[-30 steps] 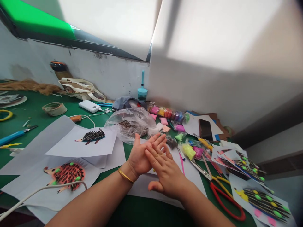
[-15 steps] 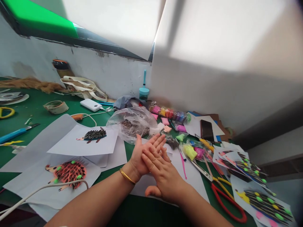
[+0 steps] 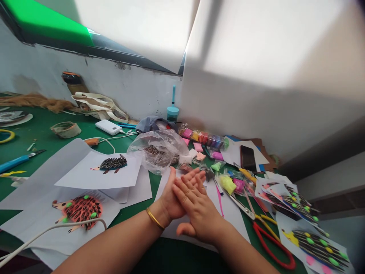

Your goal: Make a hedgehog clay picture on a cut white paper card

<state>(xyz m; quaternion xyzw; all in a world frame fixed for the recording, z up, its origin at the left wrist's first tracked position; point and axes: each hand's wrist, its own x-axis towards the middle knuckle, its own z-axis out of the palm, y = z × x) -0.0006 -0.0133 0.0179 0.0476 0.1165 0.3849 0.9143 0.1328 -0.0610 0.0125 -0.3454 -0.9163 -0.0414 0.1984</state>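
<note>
Over a white sheet of paper [image 3: 234,220], my left hand [image 3: 178,196] lies palm up with its fingers stretched out, a gold bangle at the wrist. My right hand [image 3: 196,213] rests flat across that palm, fingers straight and thumb apart. Anything between the two palms is hidden. Beyond the fingertips lie a clear plastic bag [image 3: 135,146] of striped seeds and small packs of coloured clay, among them a yellow one [image 3: 228,184] and a magenta one [image 3: 238,185]. A pink modelling tool [image 3: 219,201] lies on the paper, right of my hands.
Red-handled scissors [image 3: 270,243] lie at the right, beside several hedgehog pictures [image 3: 316,247]. More hedgehog pictures [image 3: 76,209] and a white cable [image 3: 51,228] are at the left. A phone [image 3: 248,158], a power bank [image 3: 108,127] and a blue craft knife [image 3: 17,163] lie farther out.
Both hands have shifted slightly right and down in the view, still palm to palm. My right hand has slid a little over the left. The table things look unmoved.
</note>
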